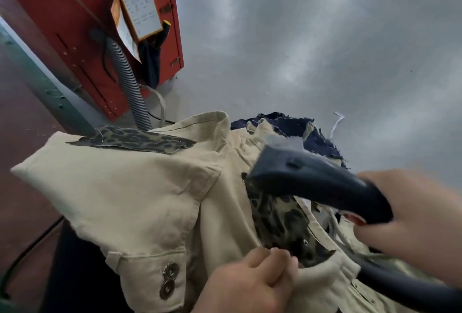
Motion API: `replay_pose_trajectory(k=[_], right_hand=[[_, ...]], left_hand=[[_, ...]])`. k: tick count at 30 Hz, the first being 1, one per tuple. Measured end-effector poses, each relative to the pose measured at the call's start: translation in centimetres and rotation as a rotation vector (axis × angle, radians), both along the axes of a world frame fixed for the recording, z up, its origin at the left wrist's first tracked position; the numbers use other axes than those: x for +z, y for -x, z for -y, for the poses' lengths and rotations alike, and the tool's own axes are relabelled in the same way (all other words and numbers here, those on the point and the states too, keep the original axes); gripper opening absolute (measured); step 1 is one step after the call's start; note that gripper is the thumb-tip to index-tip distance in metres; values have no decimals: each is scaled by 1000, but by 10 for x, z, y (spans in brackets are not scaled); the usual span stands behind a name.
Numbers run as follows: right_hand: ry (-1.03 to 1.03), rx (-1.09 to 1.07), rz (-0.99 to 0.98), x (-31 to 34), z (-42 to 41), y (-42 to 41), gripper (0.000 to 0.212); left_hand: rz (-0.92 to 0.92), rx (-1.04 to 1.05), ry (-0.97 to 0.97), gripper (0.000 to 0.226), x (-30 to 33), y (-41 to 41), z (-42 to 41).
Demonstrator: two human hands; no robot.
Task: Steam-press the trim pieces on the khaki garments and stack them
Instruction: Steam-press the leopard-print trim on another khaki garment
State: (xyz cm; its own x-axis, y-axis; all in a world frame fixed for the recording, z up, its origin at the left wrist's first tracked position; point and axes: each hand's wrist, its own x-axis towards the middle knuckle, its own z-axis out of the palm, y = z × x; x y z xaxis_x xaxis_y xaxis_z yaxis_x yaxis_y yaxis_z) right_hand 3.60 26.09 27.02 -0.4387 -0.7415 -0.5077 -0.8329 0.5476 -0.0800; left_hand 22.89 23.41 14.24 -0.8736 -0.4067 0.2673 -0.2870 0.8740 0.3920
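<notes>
Khaki garment (130, 187) pinched by left hand (250, 280); right hand (405, 210) grips steamer (312, 182) over leopard trim (282, 222).

Steamer (312, 182) over trim piece (282, 225)

The left hand (250, 280) sits at the bottom centre of the frame, knuckles up, fingers curled into a pinch. The right hand (410, 210) comes in from the right edge, slightly blurred, its fingers wrapped in a firm grip, with the wrist out of frame.
</notes>
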Motion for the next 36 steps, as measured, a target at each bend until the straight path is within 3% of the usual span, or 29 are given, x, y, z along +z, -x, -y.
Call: replay_pose_trajectory(k=[3,6,10,13,14,16,18,19,20,21,23,25,27,30,36], right_hand=[[-122,21,-78,-7,-9,-1,13],[-86,22,-88,-13,3,0,9],[50,-43,4,-21,38,11,9],[144,-120,53,-38,68,20,7],[150,-144,52,-45,78,21,9],[151,-198,64,-56,92,25,16],[170,-247,86,-57,95,34,19],[187,-276,106,-54,92,39,17],[209,-303,131,-48,86,43,15],[236,-317,158,-42,77,46,12],[271,-299,194,-28,53,45,8],[278,-234,186,-17,27,37,8],[253,-180,173,-13,7,24,11],[133,-98,123,-21,-2,8,13],[167,-74,50,-35,42,3,10]], left_hand=[[105,-33,-68,59,-3,-2,-8],[133,-36,-59,62,4,1,-8],[116,-58,-232,14,7,3,-8],[300,-118,-438,10,4,-1,0],[410,-207,-509,21,14,-4,9],[78,-342,-290,44,21,-15,19],[206,-574,-538,62,38,-6,31],[234,-538,-413,67,29,-4,28],[219,-374,-230,56,25,-6,22],[315,-291,-211,41,29,-8,13],[196,-238,-243,27,32,-4,3],[48,-178,-133,16,41,3,22],[128,-56,-31,27,47,9,39],[334,-37,-18,46,44,7,37],[366,-89,-63,61,34,4,30]])
